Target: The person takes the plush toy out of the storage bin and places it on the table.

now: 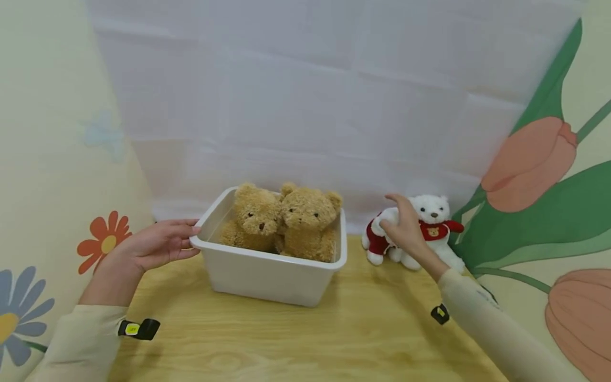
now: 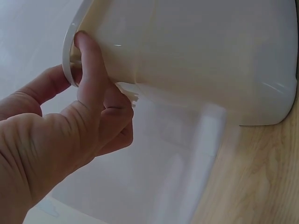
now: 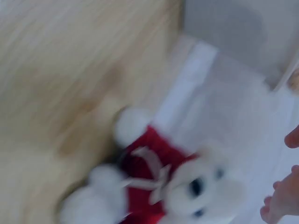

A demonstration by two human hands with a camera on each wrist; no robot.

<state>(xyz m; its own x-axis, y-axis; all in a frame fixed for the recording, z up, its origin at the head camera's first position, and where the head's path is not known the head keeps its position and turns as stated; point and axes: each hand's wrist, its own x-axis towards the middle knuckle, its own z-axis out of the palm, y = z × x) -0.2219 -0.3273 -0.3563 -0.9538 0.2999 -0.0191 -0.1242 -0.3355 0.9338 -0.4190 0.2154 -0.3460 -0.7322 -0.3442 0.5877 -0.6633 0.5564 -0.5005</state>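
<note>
A: your left hand (image 1: 153, 245) has the white bin (image 1: 267, 276) by its left rim, thumb on top and fingers (image 2: 91, 70) curled under the lip, so it's gripping, not just resting. Your right hand (image 1: 403, 225) is on the white bear (image 1: 422, 233), fingers bent over its shoulder; can't tell if that's a real grip or just a touch

B: which way is the bear from the bin?

A: to the right, just beside it on the table (image 1: 305, 339), sitting upright against the backdrop, so your right hand is by far the nearer one. Two brown bears (image 1: 284, 220) sit side by side in the bin

B: any writing?

A: nothing readable. Only a small bear face on the red sweater (image 1: 434, 231)
</note>
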